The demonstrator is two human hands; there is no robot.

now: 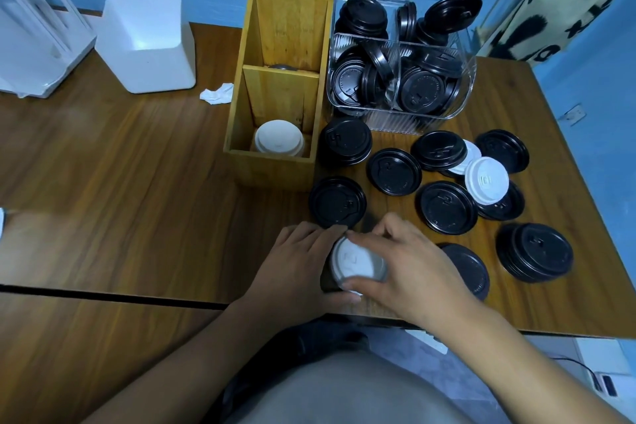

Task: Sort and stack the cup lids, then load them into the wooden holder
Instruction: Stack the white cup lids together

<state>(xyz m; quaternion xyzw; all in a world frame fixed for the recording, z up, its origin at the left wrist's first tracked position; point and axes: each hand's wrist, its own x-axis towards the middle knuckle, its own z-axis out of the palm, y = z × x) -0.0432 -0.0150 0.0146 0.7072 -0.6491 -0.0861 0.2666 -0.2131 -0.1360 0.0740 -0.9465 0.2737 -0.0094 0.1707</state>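
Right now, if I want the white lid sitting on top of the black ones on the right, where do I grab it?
Pinch the white lid by its rim, grip on opposite edges, coming down from above. It lies dome up on a black lid, with nothing over it, so the rim looks free all round.

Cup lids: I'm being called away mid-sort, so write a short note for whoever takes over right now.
Left hand and right hand both hold the white lid stack at the table's near edge.
Done: white lids sit in the nearest compartment of the wooden holder.
Left: load this stack, then sort the loose black lids, the single white lid among them, and the lids in the clear bin.
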